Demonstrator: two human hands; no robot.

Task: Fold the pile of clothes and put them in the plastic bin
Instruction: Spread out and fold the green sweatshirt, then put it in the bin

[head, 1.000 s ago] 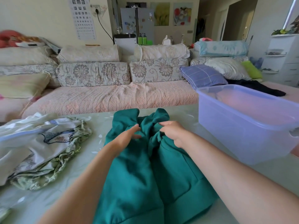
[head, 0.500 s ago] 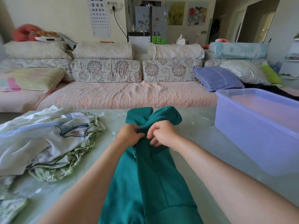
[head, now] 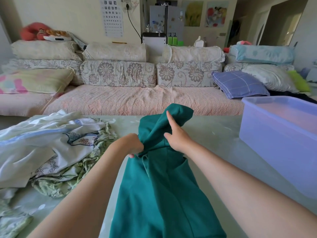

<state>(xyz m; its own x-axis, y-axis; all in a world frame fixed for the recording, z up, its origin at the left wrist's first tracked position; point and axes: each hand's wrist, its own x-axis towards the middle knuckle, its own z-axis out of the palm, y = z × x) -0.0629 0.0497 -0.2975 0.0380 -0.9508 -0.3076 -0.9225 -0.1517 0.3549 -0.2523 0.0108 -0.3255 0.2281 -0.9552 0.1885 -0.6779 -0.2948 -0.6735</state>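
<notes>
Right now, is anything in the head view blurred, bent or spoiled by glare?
Head view: the wide lens curves the sofa; the red toy is smeared; the green garment, left hand and right hand are sharp; no glare on the plastic bin.

teal garment (head: pixel 159 194) bunched on table

Both bare forearms extended forward, left hand (head: pixel 132 146) fisted round green garment (head: pixel 159 186), right hand (head: pixel 177 137) index straight against it
</notes>
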